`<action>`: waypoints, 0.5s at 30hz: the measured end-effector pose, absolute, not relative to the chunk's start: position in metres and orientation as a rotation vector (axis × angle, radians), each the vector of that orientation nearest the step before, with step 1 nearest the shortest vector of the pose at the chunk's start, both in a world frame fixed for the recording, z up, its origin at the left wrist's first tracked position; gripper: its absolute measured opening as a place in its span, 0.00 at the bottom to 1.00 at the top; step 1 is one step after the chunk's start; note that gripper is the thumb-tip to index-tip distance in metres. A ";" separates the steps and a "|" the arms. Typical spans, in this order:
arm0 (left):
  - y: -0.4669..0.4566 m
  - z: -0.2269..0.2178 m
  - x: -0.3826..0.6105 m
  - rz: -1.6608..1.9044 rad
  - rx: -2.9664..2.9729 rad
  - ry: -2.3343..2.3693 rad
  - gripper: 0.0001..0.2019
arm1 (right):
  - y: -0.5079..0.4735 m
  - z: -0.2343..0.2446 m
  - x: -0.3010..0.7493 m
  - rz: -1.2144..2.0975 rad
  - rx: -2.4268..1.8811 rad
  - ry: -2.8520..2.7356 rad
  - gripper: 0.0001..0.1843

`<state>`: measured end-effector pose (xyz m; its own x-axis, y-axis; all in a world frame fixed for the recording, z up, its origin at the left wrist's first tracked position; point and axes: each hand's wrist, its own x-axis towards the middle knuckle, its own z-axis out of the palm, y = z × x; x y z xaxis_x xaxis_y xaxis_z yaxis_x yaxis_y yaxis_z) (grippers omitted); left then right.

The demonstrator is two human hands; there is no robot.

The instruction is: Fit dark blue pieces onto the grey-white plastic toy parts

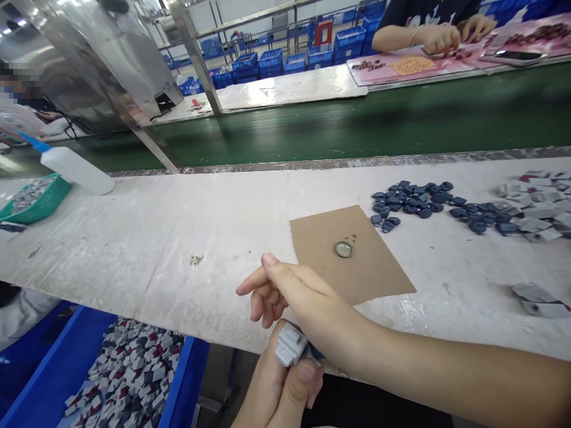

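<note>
My left hand (279, 389) sits at the bottom edge, below the table front, closed round a small grey plastic part (289, 346) with a bit of dark blue beside it. My right hand (294, 297) reaches across above it, fingers loosely curled and apart, thumb up, nothing visible in them. Just beyond lies a brown cardboard sheet (357, 267) with a metal bottle cap (344, 249) on it. A heap of dark blue small parts (423, 202) lies further right, and grey plastic parts (539, 208) at the far right.
A blue bin (187, 380) of mixed small parts stands at lower left. A white squeeze bottle (74, 168) and a green basket (40, 205) are at left. A green conveyor belt (357, 128) runs behind the table; another person's hands (441, 35) work across it.
</note>
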<state>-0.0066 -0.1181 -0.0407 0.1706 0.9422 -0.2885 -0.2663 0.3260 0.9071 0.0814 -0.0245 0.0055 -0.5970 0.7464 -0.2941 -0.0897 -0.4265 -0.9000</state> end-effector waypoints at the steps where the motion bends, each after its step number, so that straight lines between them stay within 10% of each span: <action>1: -0.118 -0.040 -0.007 1.035 0.780 1.023 0.16 | -0.025 0.006 0.084 2.044 -0.958 -1.265 0.29; 9: -0.109 -0.038 -0.018 1.103 0.458 0.950 0.22 | -0.007 0.020 0.126 1.688 -0.699 -2.056 0.07; 15: -0.118 -0.045 -0.015 1.166 0.613 1.001 0.13 | -0.002 0.025 0.119 1.623 -0.926 -1.845 0.15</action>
